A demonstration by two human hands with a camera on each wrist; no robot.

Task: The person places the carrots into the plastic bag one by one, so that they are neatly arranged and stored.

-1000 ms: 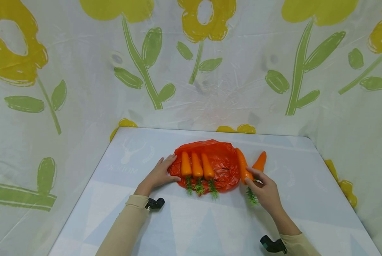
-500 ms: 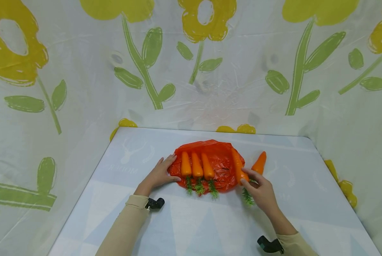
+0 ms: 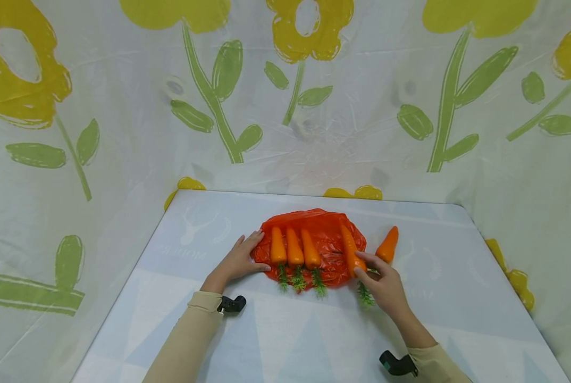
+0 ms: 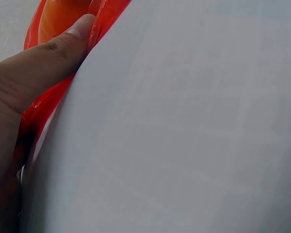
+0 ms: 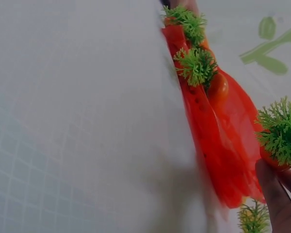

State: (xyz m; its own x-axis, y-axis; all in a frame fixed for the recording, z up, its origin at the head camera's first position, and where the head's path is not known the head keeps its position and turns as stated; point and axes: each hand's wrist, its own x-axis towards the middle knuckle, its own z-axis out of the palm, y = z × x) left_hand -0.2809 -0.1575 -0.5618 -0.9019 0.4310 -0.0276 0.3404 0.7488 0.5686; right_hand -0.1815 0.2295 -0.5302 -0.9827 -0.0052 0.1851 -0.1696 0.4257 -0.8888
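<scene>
A red plastic bag (image 3: 333, 266) lies flat on the table, with three toy carrots (image 3: 293, 250) side by side on its left half, green tops toward me. My left hand (image 3: 237, 260) rests on the bag's left edge, fingers spread; its thumb (image 4: 63, 51) presses the red plastic in the left wrist view. Between thumb and fingers, my right hand (image 3: 386, 284) pinches another carrot (image 3: 350, 247) near its leafy end, over the bag's right part. The right wrist view shows that carrot's green top (image 5: 283, 131) close up. One more carrot (image 3: 387, 244) lies right of the bag, its top hidden behind the hand.
The pale table (image 3: 285, 340) with triangle patterns stretches around the bag. A flower-printed sheet (image 3: 352, 143) hangs behind it and along the sides. Black wrist cameras, the left (image 3: 233, 304) and the right (image 3: 397, 364), jut from the sleeves.
My right hand has carried the pinched carrot leftward, from the bag's right edge to over its right part. My left hand and the three carrots have stayed put.
</scene>
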